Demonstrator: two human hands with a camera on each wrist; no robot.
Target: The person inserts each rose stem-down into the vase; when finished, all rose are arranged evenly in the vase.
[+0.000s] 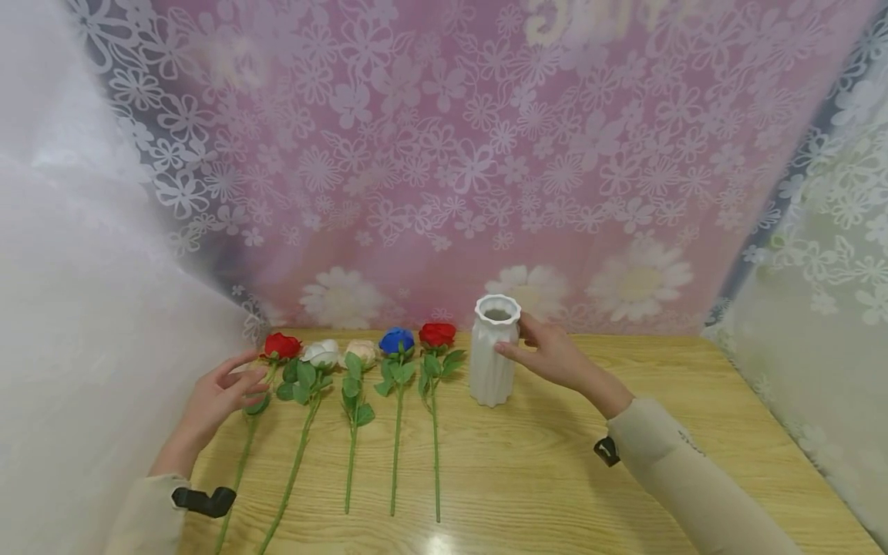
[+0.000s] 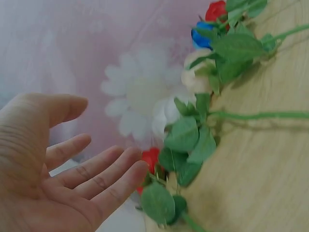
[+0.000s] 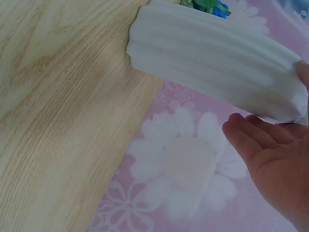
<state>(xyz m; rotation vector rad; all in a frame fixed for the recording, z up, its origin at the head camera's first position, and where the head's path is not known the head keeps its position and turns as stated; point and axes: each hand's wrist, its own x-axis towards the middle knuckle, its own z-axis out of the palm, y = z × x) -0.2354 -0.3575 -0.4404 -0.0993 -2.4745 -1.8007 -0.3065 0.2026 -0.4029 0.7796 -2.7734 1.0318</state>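
A white ribbed vase [image 1: 493, 362] with a scalloped rim stands upright on the wooden table. My right hand [image 1: 555, 356] holds it near the neck, thumb on the front and fingers reaching behind. In the right wrist view the vase [image 3: 212, 63] crosses the top, with the right hand [image 3: 277, 159] at its upper end. My left hand [image 1: 220, 397] hovers by the leftmost red rose [image 1: 281, 345], fingers spread and loosely bent. The left wrist view has the left hand's [image 2: 72, 179] palm showing and nothing in it, fingertips overlapping the red rose [image 2: 150, 159].
To the right of that rose lie a white rose [image 1: 321, 353], a cream rose [image 1: 362, 353], a blue rose [image 1: 397, 341] and another red rose [image 1: 437, 334], stems toward me. A pink flowered backdrop [image 1: 444, 169] rises behind the table [image 1: 555, 478], with pale sheets at both sides.
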